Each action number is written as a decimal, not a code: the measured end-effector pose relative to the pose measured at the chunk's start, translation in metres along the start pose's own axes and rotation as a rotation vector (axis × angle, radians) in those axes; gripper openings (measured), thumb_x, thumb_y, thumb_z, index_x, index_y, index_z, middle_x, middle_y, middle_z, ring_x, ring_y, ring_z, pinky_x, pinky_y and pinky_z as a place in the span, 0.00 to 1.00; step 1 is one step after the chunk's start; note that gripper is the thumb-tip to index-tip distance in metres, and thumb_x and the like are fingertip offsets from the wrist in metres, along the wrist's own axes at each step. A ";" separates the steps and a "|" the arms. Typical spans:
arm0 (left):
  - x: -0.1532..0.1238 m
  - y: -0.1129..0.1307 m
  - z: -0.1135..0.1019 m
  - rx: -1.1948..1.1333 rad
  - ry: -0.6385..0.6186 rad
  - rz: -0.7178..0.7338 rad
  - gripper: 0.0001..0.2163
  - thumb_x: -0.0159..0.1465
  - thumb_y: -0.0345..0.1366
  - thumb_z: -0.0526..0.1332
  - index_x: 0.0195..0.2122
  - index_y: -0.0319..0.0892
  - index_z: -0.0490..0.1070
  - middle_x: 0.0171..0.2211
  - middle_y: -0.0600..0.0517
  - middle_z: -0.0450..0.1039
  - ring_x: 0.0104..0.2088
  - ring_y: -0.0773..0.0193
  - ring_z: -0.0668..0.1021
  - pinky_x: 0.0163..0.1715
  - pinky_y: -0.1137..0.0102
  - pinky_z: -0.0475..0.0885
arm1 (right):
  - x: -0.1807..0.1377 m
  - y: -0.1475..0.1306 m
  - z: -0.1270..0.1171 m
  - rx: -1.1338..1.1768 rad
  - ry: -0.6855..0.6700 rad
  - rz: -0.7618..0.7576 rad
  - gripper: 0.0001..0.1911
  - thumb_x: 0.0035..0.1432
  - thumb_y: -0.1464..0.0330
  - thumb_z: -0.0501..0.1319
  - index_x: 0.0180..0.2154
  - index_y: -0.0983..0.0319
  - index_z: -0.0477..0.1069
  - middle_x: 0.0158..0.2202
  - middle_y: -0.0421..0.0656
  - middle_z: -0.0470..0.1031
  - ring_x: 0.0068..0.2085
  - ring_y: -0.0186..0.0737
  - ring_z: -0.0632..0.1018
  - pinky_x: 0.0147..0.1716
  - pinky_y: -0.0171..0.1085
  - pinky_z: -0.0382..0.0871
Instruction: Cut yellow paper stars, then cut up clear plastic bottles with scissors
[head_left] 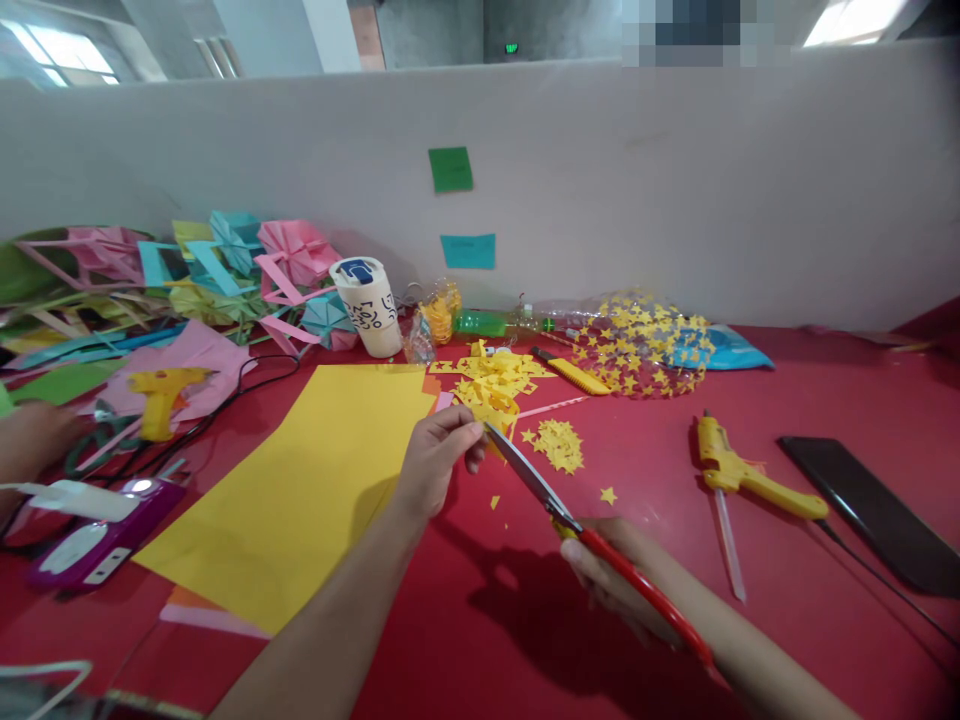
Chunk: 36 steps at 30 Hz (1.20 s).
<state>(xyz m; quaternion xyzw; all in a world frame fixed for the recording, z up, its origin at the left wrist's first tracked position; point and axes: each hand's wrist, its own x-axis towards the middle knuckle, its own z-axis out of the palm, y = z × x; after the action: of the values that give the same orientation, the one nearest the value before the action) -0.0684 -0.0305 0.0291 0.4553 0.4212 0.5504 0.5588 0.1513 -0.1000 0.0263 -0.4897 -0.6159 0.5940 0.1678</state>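
Observation:
My left hand (pixel 439 460) is closed in a pinch, with thumb and forefinger on a small bit of yellow paper, mostly hidden by the fingers. My right hand (pixel 626 575) grips a pair of red-handled scissors (pixel 529 475), whose blade tips reach up to the left fingertips. Just beyond them lies a heap of yellow paper scraps (pixel 491 375) with cut-outs. Right of the blades is a small pile of yellow paper stars (pixel 556 445), and one loose star (pixel 608 495) lies nearer. Yellow paper sheets (pixel 300 480) lie left of my left hand.
At right are a yellow glue gun (pixel 724 460) and a black phone (pixel 862 510). A star-filled clear bag (pixel 645 345), a box cutter (pixel 577 375) and a white cup (pixel 367 310) stand or lie behind. Another person's hand (pixel 37 440), a second glue gun (pixel 161 400) and a purple power strip (pixel 105 540) are left.

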 end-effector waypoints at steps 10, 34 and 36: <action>-0.001 -0.004 -0.003 0.013 -0.020 0.043 0.10 0.57 0.37 0.62 0.21 0.40 0.71 0.18 0.54 0.68 0.19 0.71 0.69 0.18 0.75 0.64 | 0.000 0.005 0.000 0.007 -0.012 -0.019 0.32 0.56 0.37 0.54 0.24 0.59 0.56 0.18 0.35 0.59 0.19 0.28 0.61 0.16 0.28 0.51; -0.006 -0.017 0.005 -0.033 -0.103 0.073 0.09 0.62 0.37 0.62 0.25 0.40 0.74 0.20 0.55 0.70 0.21 0.71 0.70 0.20 0.76 0.65 | 0.000 0.012 0.010 0.095 0.000 0.033 0.30 0.61 0.41 0.52 0.26 0.61 0.62 0.18 0.34 0.63 0.16 0.26 0.61 0.14 0.27 0.52; -0.006 -0.017 0.004 -0.043 -0.114 0.073 0.09 0.62 0.36 0.62 0.26 0.40 0.74 0.20 0.55 0.70 0.21 0.71 0.70 0.20 0.76 0.65 | 0.001 0.011 0.010 0.123 0.004 0.094 0.30 0.61 0.41 0.53 0.25 0.61 0.62 0.16 0.33 0.61 0.14 0.25 0.59 0.12 0.27 0.52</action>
<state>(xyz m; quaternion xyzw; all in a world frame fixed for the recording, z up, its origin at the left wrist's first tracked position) -0.0605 -0.0360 0.0129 0.4887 0.3601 0.5525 0.5711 0.1478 -0.1073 0.0135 -0.5077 -0.5544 0.6370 0.1707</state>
